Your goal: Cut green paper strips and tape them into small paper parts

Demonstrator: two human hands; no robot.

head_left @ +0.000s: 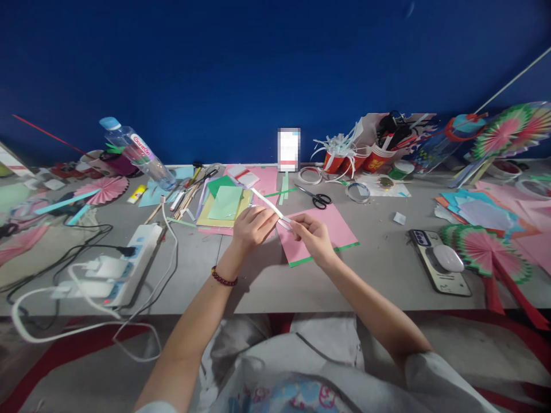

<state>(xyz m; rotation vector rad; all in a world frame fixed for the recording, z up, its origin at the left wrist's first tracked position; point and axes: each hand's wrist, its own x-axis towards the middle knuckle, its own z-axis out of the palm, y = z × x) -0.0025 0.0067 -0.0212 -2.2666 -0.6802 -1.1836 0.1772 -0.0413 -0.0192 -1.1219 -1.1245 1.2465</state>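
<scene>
A narrow white strip (263, 199), perhaps paper or tape, slants between my hands above the table. My left hand (255, 227) has its fingers closed on the strip, and its far end sticks out past the fingertips. At the near end, my right hand (313, 234) pinches the same strip between thumb and finger. Below and beside the right hand lies a pink sheet (336, 226) with green bands along its edge. Black-handled scissors (318, 198) rest just beyond that sheet. Left of my hands is a stack of coloured paper with a light green sheet (224, 202) on top.
A white power strip (136, 264) with cables lies at left, near a tilted water bottle (140, 152). Rolls of tape (358, 193) and red paper cups (379, 159) stand at the back. A phone (439, 269) and folded paper fans (495, 252) are at right.
</scene>
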